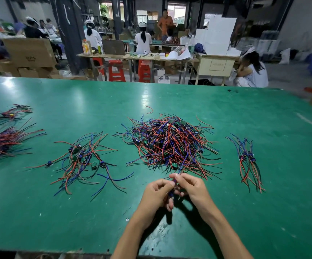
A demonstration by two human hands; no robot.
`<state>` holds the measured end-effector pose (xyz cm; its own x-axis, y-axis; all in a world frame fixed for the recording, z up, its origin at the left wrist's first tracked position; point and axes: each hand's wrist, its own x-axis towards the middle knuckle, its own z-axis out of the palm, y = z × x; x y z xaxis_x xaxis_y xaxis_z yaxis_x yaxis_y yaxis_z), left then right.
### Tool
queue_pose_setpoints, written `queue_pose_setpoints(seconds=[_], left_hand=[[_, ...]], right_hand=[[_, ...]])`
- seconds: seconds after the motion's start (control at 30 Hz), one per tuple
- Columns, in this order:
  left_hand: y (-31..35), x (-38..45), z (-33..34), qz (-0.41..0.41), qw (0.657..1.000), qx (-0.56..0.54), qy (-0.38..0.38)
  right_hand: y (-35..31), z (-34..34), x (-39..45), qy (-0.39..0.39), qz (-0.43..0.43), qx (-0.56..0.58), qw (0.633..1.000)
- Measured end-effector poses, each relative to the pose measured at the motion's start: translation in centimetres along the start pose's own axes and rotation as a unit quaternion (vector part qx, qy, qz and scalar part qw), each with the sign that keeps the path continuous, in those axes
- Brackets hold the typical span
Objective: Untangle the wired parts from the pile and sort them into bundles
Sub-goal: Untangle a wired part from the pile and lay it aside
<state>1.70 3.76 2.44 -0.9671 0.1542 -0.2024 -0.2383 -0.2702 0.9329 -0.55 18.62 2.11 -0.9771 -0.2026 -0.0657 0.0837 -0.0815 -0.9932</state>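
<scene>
Hands, head view: both my left hand [158,191] and my right hand [188,186] are curled together just on my side of the main pile [170,143], fingers pinching one wired part [172,193] between them.

Why held so: its blue lead runs up from my right fingertips [175,176] into the pile, so I judge I am holding the part taut to work that lead free of the tangle.

Main pile: red, blue and black leads with small green boards, heaped on the green worktop [170,94], just beyond my hands.

Right of the pile: a neat bundle [247,157], parts lined up with the leads running the same way; I take it as sorted work, set well apart so it cannot snag again.

Left of the pile: a loose cluster [84,159] of parts, spread out and not yet straightened.

Far left of the pile: a dense bundle [0,143] at the frame edge, and a smaller group [9,114] beyond it.

Writing: a cardboard box [28,52] behind the pile carries a printed mark, and a cream cabinet [217,65] has a framed label; both too blurred to read.
</scene>
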Motion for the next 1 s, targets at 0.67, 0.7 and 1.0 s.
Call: queue_pose_setpoints(seconds=[0.67, 0.7, 1.0], left_hand=[[-0.3, -0.6, -2.3, 0.319, 0.810, 0.460, 0.178], [-0.6, -0.6, -2.3, 0.321, 0.808, 0.459, 0.183], [-0.9, -0.8, -2.4, 0.333, 0.782, 0.479, 0.220]], right_hand=[[1.3, -1.5, -0.2, 0.112, 0.005, 0.172, 0.979], [1.4, -1.4, -0.2, 0.115, 0.002, 0.170, 0.979], [1.6, -1.3, -0.5, 0.140, -0.017, 0.179, 0.974]])
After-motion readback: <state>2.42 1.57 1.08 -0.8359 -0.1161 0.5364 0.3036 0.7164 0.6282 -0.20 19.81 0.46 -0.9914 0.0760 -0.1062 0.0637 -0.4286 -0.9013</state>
